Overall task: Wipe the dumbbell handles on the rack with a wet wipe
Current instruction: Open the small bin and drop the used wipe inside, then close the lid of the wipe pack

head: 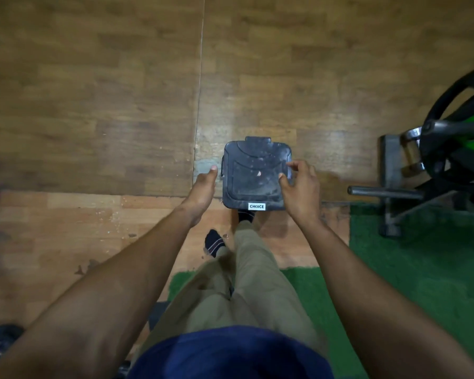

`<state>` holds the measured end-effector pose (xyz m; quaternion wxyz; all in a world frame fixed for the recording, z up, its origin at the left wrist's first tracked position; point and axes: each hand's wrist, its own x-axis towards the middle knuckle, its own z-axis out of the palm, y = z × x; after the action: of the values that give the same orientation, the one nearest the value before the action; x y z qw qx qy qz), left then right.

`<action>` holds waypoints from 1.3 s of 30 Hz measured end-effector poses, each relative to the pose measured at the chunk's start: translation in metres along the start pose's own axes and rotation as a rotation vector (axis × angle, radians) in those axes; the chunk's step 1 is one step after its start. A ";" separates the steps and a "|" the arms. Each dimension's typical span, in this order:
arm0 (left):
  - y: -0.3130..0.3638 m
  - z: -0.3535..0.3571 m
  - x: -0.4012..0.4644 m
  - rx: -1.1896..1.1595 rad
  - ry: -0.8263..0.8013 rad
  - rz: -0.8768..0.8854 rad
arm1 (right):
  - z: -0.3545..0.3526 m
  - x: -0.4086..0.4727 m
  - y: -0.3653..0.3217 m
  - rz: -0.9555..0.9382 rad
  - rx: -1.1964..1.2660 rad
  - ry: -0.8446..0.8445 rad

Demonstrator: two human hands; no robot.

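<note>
A dark square lidded bin (pixel 255 173) with a white "CHOICE" label stands on the wooden floor in front of my feet. My right hand (pixel 298 187) is over its right edge, fingers curled at the lid's rim with the thumb on top. My left hand (pixel 204 187) hovers just left of the bin, fingers relaxed, holding nothing that I can see. No wet wipe and no dumbbell handles show in this view.
A black weight plate (pixel 460 132) hangs on a metal stand (pixel 394 184) at the right, with a bare peg sticking out towards the bin. Green turf (pixel 422 269) covers the floor at the lower right. Dark gear sits at the lower left corner (pixel 0 343).
</note>
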<state>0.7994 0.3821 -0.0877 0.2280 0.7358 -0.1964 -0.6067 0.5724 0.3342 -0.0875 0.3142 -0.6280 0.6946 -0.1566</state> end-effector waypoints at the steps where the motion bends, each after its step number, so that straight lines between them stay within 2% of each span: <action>1: 0.003 -0.001 -0.008 0.007 -0.003 0.022 | -0.004 -0.002 -0.003 -0.006 0.006 0.001; 4: 0.009 -0.004 -0.028 0.014 -0.018 0.097 | -0.016 -0.009 -0.012 -0.002 0.001 0.004; 11: 0.017 -0.017 -0.050 0.077 -0.012 0.153 | -0.032 -0.024 -0.030 -0.036 0.031 0.039; 19: 0.071 0.010 -0.067 0.267 0.010 0.457 | -0.089 -0.023 -0.032 -0.040 -0.005 0.149; 29: 0.175 0.112 -0.117 0.386 -0.105 0.775 | -0.237 -0.021 0.011 0.055 0.024 0.372; 33: 0.217 0.175 -0.144 0.424 -0.141 0.880 | -0.309 -0.020 0.042 0.061 0.049 0.482; 39: 0.261 0.281 -0.175 0.539 -0.196 0.972 | -0.413 -0.013 0.106 0.083 0.084 0.559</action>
<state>0.4870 0.2398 0.1576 0.2659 0.5329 -0.6812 -0.4258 0.2292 0.2905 0.1614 0.1422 -0.5179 0.7723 -0.3394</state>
